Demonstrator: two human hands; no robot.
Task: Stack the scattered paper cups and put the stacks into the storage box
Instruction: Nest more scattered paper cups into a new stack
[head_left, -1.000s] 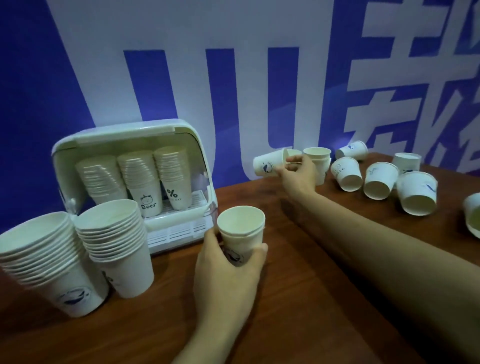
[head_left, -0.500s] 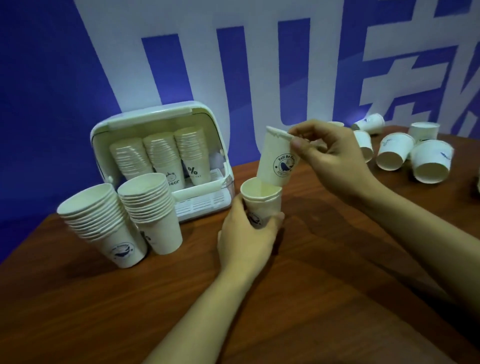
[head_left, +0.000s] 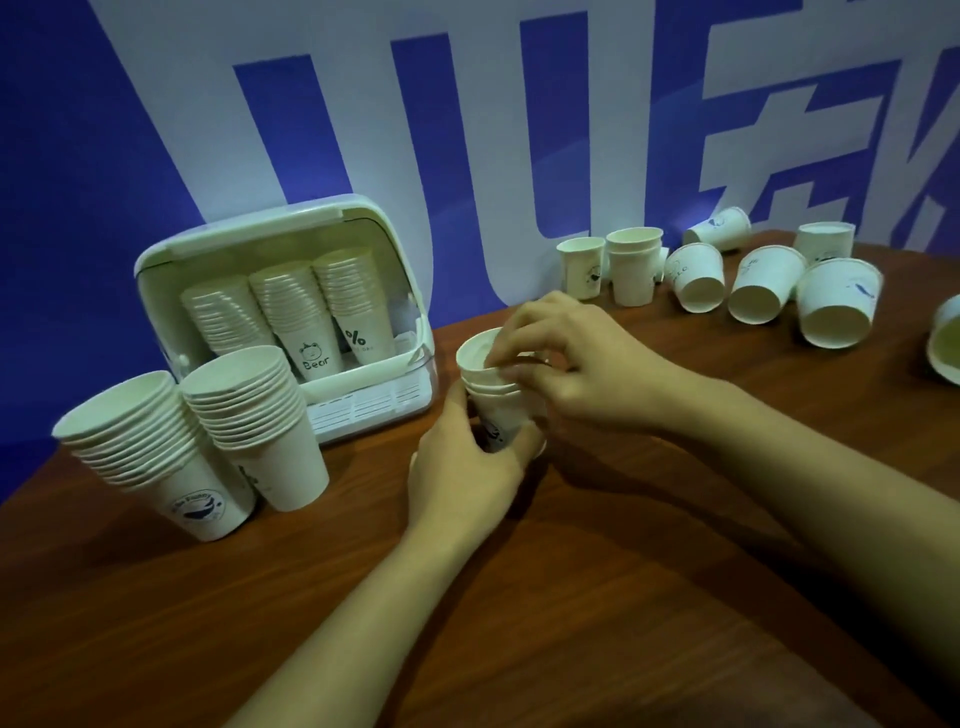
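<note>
A short stack of white paper cups (head_left: 493, 395), a few rims showing, stands upright on the wooden table (head_left: 623, 597) just right of the storage box (head_left: 374, 405), near centre. The left hand (head_left: 467, 467) wraps its fingers round the lower wall of the stack. The right hand (head_left: 566, 358) sits over the mouth, fingertips pinching the top rim. Judgement: the newest cup is being seated; it should be pressed straight down, evenly, while the base is kept steady, as the thin walls would likely crumple if squeezed. The cups are plain white with a small dark print low on the side. The box stands open and holds three leaning stacks. Two taller stacks (head_left: 218, 431) stand on the table at near left. Loose cups (head_left: 753, 286), some tipped over, lie at far right, not yet gathered.
</note>
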